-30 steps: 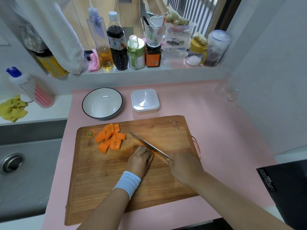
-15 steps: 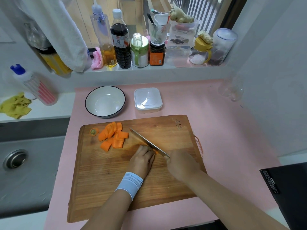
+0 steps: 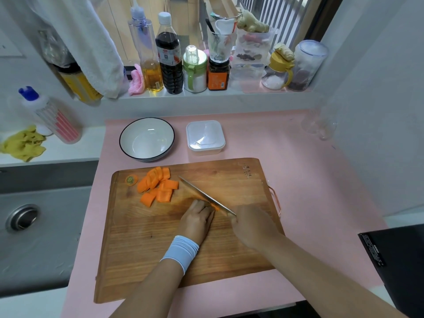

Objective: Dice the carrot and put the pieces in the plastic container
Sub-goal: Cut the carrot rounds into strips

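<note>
On the wooden cutting board my left hand holds down a carrot piece, mostly hidden under my fingers. My right hand grips the handle of a knife, whose blade lies against that piece and points to the upper left. Several cut carrot chunks lie at the board's upper left, with the carrot's stem end beside them. The plastic container, lid on, stands on the pink mat behind the board.
A white bowl sits left of the container. Bottles and jars line the window sill. The sink lies to the left, a black appliance at the right edge, a clear glass at the far right.
Both hands and the knife stay at the same spot on the board. The camera has tilted slightly, shifting the scene a little.
</note>
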Action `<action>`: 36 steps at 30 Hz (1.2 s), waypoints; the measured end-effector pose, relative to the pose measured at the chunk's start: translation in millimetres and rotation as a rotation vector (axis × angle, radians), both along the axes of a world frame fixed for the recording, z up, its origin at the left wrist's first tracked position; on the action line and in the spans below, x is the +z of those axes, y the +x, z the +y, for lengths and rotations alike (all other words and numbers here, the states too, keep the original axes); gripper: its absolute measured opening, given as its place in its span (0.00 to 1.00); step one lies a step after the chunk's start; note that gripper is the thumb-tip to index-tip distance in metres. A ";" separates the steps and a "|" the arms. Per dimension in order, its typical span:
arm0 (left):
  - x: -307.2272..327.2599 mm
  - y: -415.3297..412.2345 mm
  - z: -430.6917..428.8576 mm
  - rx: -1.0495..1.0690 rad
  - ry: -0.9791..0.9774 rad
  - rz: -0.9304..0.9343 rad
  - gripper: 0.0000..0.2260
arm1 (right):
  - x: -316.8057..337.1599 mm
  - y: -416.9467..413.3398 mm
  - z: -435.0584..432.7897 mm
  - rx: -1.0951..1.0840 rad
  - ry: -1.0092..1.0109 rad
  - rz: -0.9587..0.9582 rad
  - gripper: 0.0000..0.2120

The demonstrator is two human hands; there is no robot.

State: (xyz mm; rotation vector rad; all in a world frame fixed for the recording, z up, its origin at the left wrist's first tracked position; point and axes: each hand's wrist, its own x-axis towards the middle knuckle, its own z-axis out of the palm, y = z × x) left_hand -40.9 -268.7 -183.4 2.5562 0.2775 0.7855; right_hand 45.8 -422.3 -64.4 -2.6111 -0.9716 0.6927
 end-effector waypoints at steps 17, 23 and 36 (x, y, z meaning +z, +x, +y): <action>1.0 -1.1 0.7 -0.012 -0.045 0.015 0.11 | 1.0 -2.2 -8.4 0.020 -0.050 -0.082 0.12; 3.6 -0.9 0.4 -0.016 -0.076 0.015 0.11 | 0.2 -2.0 1.5 -0.016 -0.040 -0.008 0.11; 5.6 -2.5 2.2 -0.006 -0.050 0.068 0.11 | -1.8 3.1 -2.1 -0.032 -0.064 0.081 0.12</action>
